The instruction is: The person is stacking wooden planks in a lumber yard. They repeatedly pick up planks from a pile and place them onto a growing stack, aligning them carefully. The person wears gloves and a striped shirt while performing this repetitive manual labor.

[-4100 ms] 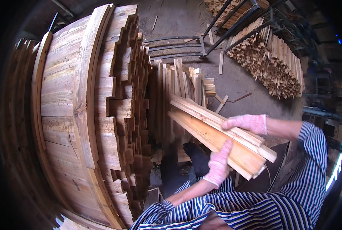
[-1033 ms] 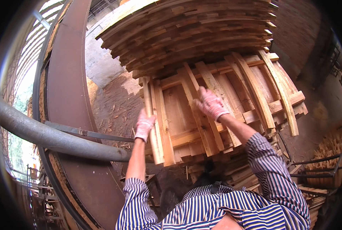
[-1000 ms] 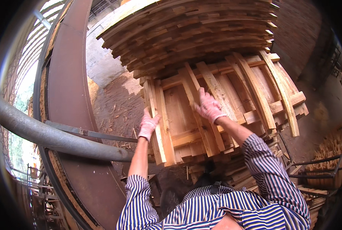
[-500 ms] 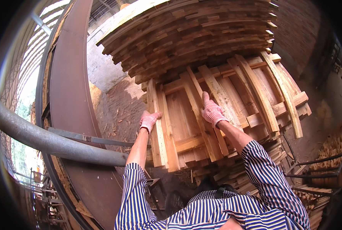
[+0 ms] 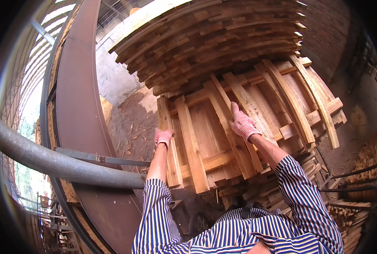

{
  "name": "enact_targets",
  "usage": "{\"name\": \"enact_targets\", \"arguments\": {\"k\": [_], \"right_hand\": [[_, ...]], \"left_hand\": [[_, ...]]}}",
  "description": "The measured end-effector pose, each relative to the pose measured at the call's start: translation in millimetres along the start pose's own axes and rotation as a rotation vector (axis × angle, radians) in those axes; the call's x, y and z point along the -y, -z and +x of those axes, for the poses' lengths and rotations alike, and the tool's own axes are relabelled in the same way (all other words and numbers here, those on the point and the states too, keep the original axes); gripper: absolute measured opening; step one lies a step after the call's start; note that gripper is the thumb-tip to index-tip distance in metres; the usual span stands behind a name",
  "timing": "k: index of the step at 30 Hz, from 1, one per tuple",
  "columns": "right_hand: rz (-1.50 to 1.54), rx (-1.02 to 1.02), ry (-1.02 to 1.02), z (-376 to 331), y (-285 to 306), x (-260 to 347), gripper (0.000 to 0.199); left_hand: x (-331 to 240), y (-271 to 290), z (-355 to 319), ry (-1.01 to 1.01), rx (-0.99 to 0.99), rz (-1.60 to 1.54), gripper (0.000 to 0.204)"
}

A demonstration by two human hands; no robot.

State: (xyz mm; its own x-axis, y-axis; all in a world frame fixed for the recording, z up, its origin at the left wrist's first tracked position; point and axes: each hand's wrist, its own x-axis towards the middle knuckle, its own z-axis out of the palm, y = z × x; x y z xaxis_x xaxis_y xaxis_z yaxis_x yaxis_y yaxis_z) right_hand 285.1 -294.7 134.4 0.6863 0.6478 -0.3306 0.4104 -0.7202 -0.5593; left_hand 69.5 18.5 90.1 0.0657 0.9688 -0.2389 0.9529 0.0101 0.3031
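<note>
My left hand [image 5: 164, 136], in a pink-and-white knit glove, is closed over the outer edge of the leftmost wooden slat [image 5: 173, 163]. A second slat [image 5: 190, 135] lies just right of it, with a gap between them. My right hand [image 5: 244, 123], gloved alike, grips a narrow slat [image 5: 221, 94] near the middle, one digit stretched along the wood. A wider slat [image 5: 244, 99] lies beside that hand. These slats rest crosswise over cross strips [image 5: 218, 160] on a layer of boards; the fingers' undersides are hidden.
A tall stack of boards [image 5: 214, 38] rises directly behind the slats. On the left, a thick grey metal pipe [image 5: 78, 165] and a brown steel beam [image 5: 80, 84] run past my left arm. A dark metal frame [image 5: 353, 188] stands at right, near more stacked wood.
The leftmost slat has shifted left with my left hand, widening the gap to the second slat. My right hand stays at the same narrow slat. The whole view has shifted slightly.
</note>
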Motion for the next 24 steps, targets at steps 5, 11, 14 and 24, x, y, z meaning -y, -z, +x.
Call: {"name": "enact_targets", "arguments": {"k": [5,11,14,24], "right_hand": [[-0.014,-0.012,-0.016,-4.6,-3.7,3.3,0.084],[0.004,-0.18,-0.064,28.8,9.4,-52.6,0.077],[0.112,0.168,-0.074,-37.9,16.2,50.2,0.075],[0.613,-0.123,0.205,12.9,-152.1,83.1,0.055]], "left_hand": [[-12.0,2.5,-5.2,-0.074,-0.037,0.0,0.072],[-28.0,-9.1,-19.9,-0.351,0.178,-0.336,0.089],[70.0,10.7,42.9,-0.287,0.144,-0.168,0.088],[13.6,-46.2,55.0,-0.42,0.167,-0.348,0.079]]}}
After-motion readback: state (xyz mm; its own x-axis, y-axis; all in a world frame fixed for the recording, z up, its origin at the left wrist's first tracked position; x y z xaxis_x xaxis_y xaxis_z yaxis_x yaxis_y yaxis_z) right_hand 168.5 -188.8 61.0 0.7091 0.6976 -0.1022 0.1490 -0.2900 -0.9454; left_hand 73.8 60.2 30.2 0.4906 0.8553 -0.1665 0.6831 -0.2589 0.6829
